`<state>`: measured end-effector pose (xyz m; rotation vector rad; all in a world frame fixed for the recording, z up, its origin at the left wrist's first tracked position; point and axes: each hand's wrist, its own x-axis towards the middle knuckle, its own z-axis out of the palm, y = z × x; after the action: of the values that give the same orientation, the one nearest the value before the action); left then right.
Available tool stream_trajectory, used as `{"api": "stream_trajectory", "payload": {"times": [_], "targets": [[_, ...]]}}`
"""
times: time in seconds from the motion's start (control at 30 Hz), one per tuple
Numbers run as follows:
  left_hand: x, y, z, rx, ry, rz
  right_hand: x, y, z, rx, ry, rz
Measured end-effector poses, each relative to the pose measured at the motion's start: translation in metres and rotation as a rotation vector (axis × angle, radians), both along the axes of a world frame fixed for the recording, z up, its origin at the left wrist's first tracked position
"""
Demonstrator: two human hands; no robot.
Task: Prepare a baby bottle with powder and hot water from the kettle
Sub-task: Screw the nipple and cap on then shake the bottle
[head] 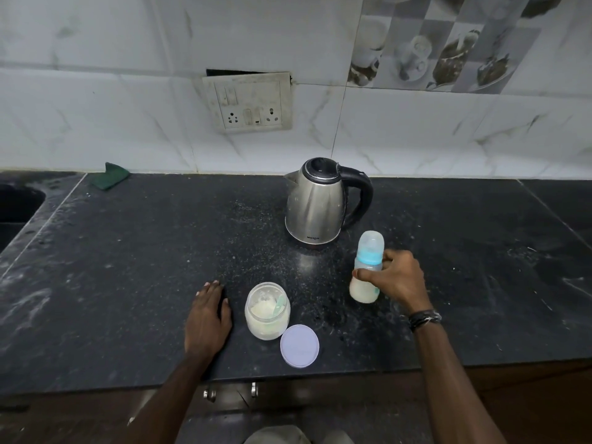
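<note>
A baby bottle (367, 261) with a blue collar and clear cap stands upright on the black counter (128, 267), milky liquid in its lower part. My right hand (395, 277) grips it around the middle. Behind it stands a steel kettle (315, 206) with a black handle, lid down. An open jar of white powder (267, 312) with a pale green scoop inside sits near the front edge. Its lilac lid (299, 346) lies flat beside it. My left hand (208, 318) rests flat on the counter just left of the jar.
A green cloth (110, 176) lies at the back left by the wall. A sink (16, 203) opens at the far left. A socket panel (248, 102) is on the tiled wall. Cabinet knobs (253, 389) show below the counter edge.
</note>
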<state>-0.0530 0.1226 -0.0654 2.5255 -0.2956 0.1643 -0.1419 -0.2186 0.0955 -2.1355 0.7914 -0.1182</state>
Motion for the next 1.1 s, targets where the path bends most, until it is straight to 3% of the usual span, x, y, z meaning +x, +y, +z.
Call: {"api": "stream_trajectory", "payload": {"times": [0.1, 0.2, 0.33, 0.43, 0.57, 0.67, 0.8, 0.9, 1.03, 1.1], "targets": [[0.0006, -0.0004, 0.0002, -0.005, -0.005, -0.002, 0.0006, 0.0046, 0.0032, 0.073, 0.015, 0.044], [0.0007, -0.0002, -0.0018, -0.003, 0.003, -0.001, 0.0027, 0.0043, 0.006, -0.07, 0.017, -0.045], [0.0013, 0.0006, -0.0018, -0.009, -0.011, -0.005, 0.004, 0.0057, 0.0075, 0.043, 0.044, 0.037], [0.0004, 0.0001, -0.0018, -0.013, -0.003, 0.002, 0.0054, 0.0073, 0.0093, -0.119, 0.041, -0.001], [0.0003, 0.0, -0.0015, -0.023, -0.007, 0.001, 0.0054, 0.0068, 0.0101, -0.004, 0.05, 0.047], [0.0002, 0.0003, -0.0024, -0.019, 0.002, 0.003, 0.0043, 0.006, 0.0096, -0.127, 0.037, 0.01], [0.0008, 0.0009, -0.0033, -0.022, -0.003, -0.001, 0.0035, 0.0054, 0.0076, 0.007, 0.041, 0.033], [0.0012, 0.0008, -0.0044, -0.018, -0.013, 0.002, 0.0045, 0.0052, 0.0075, -0.125, 0.008, -0.014], [0.0015, -0.0003, -0.0015, -0.02, -0.014, 0.006, 0.0065, 0.0041, 0.0061, 0.078, -0.007, 0.053], [0.0004, -0.0008, -0.0019, -0.014, -0.021, 0.007, 0.007, 0.0032, 0.0066, -0.037, 0.003, 0.046]]}}
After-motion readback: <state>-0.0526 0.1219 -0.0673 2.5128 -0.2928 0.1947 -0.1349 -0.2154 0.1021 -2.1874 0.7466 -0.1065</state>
